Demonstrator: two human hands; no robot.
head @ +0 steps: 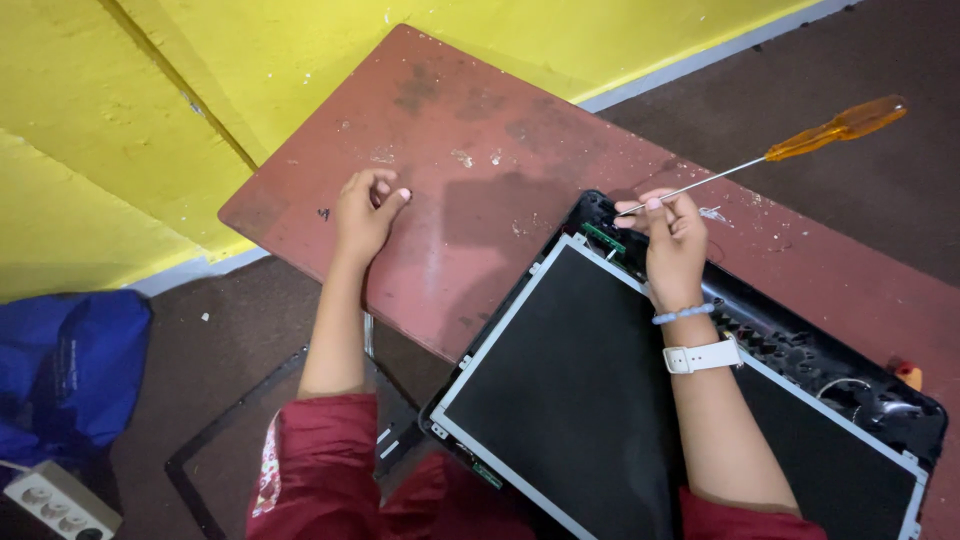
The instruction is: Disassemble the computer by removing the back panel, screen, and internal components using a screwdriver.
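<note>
right hand (673, 235) grips an orange-handled screwdriver (790, 150) over the laptop screen panel (580, 390); left hand (365, 210) rests loosely curled, holding nothing.

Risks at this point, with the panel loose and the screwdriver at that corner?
1. The screwdriver tip sits by the green circuit strip under the right hand; a slip could gouge it.
2. The display panel overhangs the red table edge toward the lap; it may slide off.
3. The left hand rests away, not steadying the panel.
</note>
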